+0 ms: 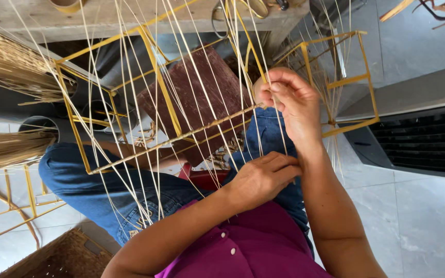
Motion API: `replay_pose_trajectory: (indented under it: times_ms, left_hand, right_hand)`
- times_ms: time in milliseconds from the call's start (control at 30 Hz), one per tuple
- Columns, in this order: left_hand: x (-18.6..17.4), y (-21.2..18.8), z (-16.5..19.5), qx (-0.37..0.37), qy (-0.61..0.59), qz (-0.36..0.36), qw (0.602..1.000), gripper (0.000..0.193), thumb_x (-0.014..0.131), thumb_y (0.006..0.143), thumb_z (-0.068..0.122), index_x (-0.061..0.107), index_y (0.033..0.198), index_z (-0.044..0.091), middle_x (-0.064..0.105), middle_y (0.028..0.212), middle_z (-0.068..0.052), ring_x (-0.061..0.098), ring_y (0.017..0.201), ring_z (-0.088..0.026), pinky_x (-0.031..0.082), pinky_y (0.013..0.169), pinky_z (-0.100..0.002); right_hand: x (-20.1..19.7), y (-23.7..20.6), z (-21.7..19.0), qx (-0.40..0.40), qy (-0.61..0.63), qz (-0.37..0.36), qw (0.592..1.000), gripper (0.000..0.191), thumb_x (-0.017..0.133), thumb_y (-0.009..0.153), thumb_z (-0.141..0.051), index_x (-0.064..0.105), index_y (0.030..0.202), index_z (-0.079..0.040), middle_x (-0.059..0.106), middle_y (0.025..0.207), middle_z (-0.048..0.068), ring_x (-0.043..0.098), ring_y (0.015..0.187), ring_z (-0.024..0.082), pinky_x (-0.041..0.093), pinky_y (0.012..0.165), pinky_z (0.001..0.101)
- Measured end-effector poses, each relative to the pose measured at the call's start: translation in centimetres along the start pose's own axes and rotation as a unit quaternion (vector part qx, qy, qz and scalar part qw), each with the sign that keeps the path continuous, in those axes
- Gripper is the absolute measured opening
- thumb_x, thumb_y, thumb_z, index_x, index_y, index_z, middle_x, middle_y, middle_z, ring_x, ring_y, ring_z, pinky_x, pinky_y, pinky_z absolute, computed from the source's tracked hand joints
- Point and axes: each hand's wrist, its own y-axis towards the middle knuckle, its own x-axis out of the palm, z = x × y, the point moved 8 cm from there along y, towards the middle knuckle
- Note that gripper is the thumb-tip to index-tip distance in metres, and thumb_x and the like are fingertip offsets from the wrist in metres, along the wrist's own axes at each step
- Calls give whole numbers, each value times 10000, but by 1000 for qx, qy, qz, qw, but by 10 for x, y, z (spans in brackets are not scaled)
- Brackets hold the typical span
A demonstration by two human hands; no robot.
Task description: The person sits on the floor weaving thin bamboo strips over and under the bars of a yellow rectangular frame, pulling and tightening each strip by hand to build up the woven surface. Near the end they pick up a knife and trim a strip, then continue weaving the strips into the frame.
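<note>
Right hand [289, 100] raised, fingertips pinched on thin pale reed strands [191, 87] strung across a yellow metal frame [160, 87]. Left hand [261, 177] lower, fingers curled around strands near the lap. Frame rests tilted over the person's denim-clad knees. Dried straw bundles [11, 67] lie left; woven basket [63, 257] below.

Yellow frame, pale strands, denim and magenta

The metal frame [160, 87] is bright yellow, crossed by pale cream strands [130, 154]. A dark reddish-brown board [197, 98] shows at centre. The jeans [78, 180] are mid-blue, the shirt [263, 247] magenta with white buttons; straw-tan bundles [11, 67] fill the upper left, grey-white marbled floor tiles [428, 226] the lower right.
</note>
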Motion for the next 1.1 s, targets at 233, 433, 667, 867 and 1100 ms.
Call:
replay_pose_trajectory:
  times_ms: [233, 433, 667, 867, 1100]
  left_hand:
    - [-75, 11, -50, -227, 44, 171, 958, 338, 632, 997, -14, 615, 1330, 46, 712, 1125, -165, 755, 913, -329, 626, 747, -394]
    - [-56, 16, -119, -446, -127, 90, 882, 506, 595, 961, 24, 428, 1434, -40, 739, 1034, -178, 779, 602, -206, 628, 528, -302]
    - [-21, 22, -161, -514, -422, 93, 741, 294, 656, 905, -11, 560, 1174, -83, 740, 951, -145, 742, 546, -244, 575, 397, -275]
    - [-23, 27, -159, -525, -299, 83, 792, 163, 666, 897, 56, 680, 1050, 3, 770, 857, -112, 703, 463, -155, 517, 331, -245]
    - [-29, 33, -158, -520, -311, 92, 790, 144, 653, 926, 60, 650, 1010, -56, 767, 875, -131, 708, 459, -174, 489, 315, -244]
  right_hand:
    - [7, 12, -5, 80, 16, -30, 996, 291, 689, 973, 6, 674, 1263, 14, 742, 1055, 121, 744, 913, 187, 632, 820, 320]
    - [15, 16, -12, 81, -29, -67, 994, 222, 673, 993, 23, 677, 1215, 19, 729, 1022, 116, 738, 866, 180, 631, 777, 315]
    - [24, 22, -10, 70, -30, -86, 993, 131, 674, 1026, 1, 654, 1155, -3, 737, 1055, 133, 720, 888, 166, 582, 760, 271]
    - [19, 24, -18, 95, -62, -74, 991, 92, 659, 1002, -55, 653, 1090, -30, 752, 1051, 92, 750, 906, 137, 634, 776, 271]
    - [17, 8, -123, -163, -167, -16, 972, 56, 673, 1097, 52, 628, 1095, 19, 647, 892, 75, 512, 610, 92, 404, 549, 222]
